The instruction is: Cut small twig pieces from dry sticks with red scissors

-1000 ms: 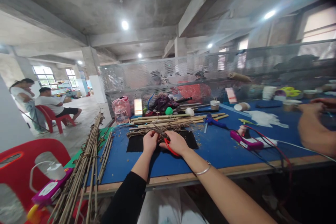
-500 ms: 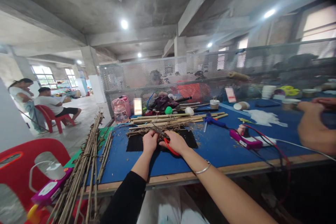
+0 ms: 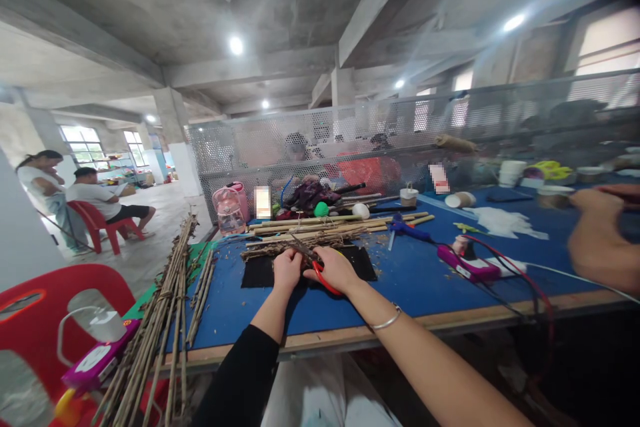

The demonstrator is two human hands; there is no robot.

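Head view: both forearms (image 3: 425, 350) stretched forward from six o'clock. The right hand (image 3: 334, 272) was closed around the handles of red-handled scissors (image 3: 327, 285), blades pointing toward eleven; the left hand (image 3: 287, 270), fingers curled, sat beside them at nine, its hold hidden. Brown twigs (image 3: 263, 251) lay just beyond, at twelve.
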